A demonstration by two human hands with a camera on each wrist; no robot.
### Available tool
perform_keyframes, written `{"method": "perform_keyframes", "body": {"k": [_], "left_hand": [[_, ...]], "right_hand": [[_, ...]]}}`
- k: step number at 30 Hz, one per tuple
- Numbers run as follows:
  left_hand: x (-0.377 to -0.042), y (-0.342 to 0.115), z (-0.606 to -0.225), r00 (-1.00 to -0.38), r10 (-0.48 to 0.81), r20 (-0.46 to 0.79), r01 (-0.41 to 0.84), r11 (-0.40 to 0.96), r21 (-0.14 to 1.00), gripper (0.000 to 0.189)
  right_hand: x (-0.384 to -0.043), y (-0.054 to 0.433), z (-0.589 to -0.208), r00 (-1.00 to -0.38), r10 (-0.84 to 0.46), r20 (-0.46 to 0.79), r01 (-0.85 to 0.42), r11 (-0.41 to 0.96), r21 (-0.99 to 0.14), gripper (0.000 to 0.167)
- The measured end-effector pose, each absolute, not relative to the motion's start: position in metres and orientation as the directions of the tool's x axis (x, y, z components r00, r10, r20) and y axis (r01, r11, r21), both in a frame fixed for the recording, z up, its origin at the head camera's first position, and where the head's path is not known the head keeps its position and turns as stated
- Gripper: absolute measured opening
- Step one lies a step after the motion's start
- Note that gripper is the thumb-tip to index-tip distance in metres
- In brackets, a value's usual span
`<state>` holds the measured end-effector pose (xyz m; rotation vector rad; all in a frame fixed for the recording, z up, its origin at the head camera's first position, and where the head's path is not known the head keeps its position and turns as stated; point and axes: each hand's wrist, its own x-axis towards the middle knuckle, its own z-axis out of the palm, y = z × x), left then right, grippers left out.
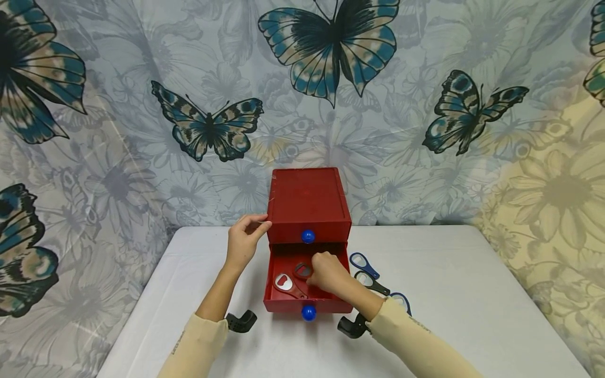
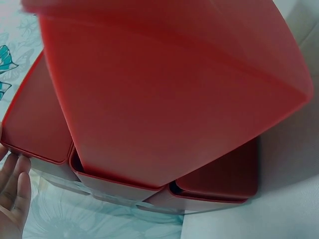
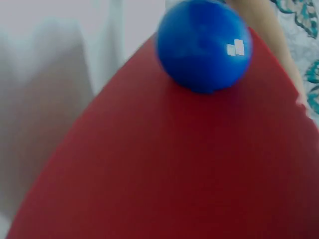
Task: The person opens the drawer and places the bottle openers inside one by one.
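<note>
In the head view, a red two-drawer box (image 1: 304, 197) has its lower drawer (image 1: 288, 303) pulled out. My left hand (image 1: 243, 241) touches the box's upper left edge with thumb and fingertips; its fingers (image 2: 17, 184) also show by the red edge in the left wrist view. Curled fingers put my right hand (image 1: 328, 272) inside the drawer, over the handle end of a dark-headed bottle opener (image 1: 302, 270). That handle is hidden by the hand. A red bottle opener (image 1: 284, 282) lies in the drawer's left part.
Right of the drawer lie a blue bottle opener (image 1: 363, 264), a black one (image 1: 371, 282) and another blue one (image 1: 400, 301), partly hidden by the right forearm. Blue knobs (image 1: 309, 313) stick out from the drawer fronts. Patterned cloth (image 1: 378, 173) hangs behind the white table (image 1: 449, 294).
</note>
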<state>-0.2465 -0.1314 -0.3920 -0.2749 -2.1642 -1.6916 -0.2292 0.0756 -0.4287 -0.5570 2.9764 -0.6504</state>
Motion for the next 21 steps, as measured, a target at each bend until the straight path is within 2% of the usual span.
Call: {"method": "perform_keyframes", "body": {"k": [9, 15, 21], "left_hand": [[-0.247, -0.132, -0.392, -0.908, -0.087, 0.409, 0.377, 0.256, 0.89, 0.025], [-0.247, -0.132, -0.392, -0.905, -0.085, 0.417, 0.385, 0.255, 0.887, 0.026], [-0.247, -0.131, -0.393, -0.907, -0.082, 0.413, 0.381, 0.26, 0.887, 0.025]], "right_hand": [[-0.227, 0.073, -0.437, -0.928, -0.372, 0.027, -0.35, 0.845, -0.405, 0.013], [-0.224, 0.083, -0.423, -0.935, -0.355, 0.025, -0.326, 0.827, -0.459, 0.02], [-0.218, 0.109, -0.403, -0.922, -0.385, 0.033, -0.336, 0.758, -0.559, 0.023]]}}
